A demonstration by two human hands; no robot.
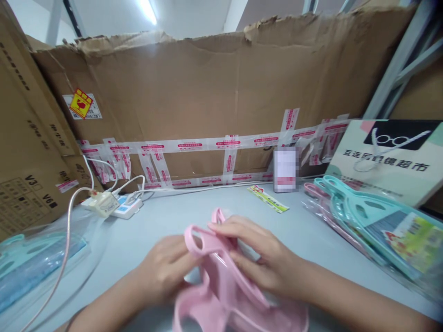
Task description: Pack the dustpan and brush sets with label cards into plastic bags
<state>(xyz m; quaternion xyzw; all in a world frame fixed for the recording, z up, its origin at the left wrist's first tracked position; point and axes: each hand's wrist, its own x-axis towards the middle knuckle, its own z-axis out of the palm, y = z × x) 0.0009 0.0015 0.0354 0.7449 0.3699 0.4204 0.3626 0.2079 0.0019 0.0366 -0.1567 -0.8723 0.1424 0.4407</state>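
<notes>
A pink plastic piece (221,281) with looped ends and cut-out openings is held over the near middle of the table. My left hand (168,267) grips its left side, the fingers curled and partly hidden behind a pink loop. My right hand (259,258) closes on the opposite side, thumb and fingers against its upper edge. Slight blur covers the lower part of the piece, and the frame's bottom edge cuts it off.
Teal and pink plastic pieces in clear bags (374,221) lie at right, beside a printed paper bag (384,157). A label card (268,199) and a phone-like screen (285,169) are behind. A power strip (128,206), cables and a bagged teal-and-blue item (38,263) occupy the left. Cardboard (207,97) walls the back.
</notes>
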